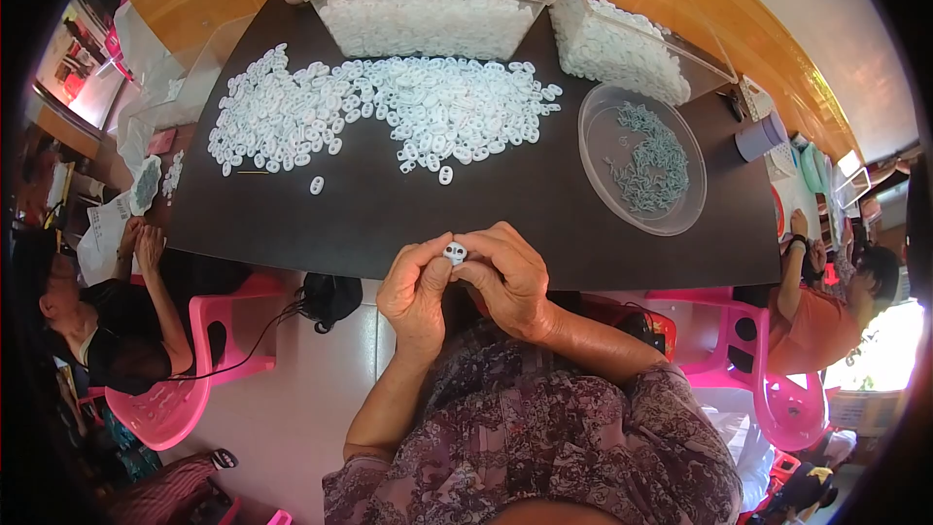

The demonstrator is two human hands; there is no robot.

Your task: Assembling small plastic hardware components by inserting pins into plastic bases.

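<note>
Head: rounded white piece (455,253) (two dark spots), pinched in fingers (434,276) of left hand (416,294), right hand (513,284).

A small white piece (455,255) is pinched between the left grip (416,294) and the right grip (509,280), touched by the fingertips of both. What shows of it is rounded and pale, with two round dark spots set side by side across its upper part. This spotted face is turned up and toward the wearer. Fingers cover its sides, so its full outline cannot be told. It is seen against the near edge of the dark counter (321,226), around the middle of that edge's length.
</note>
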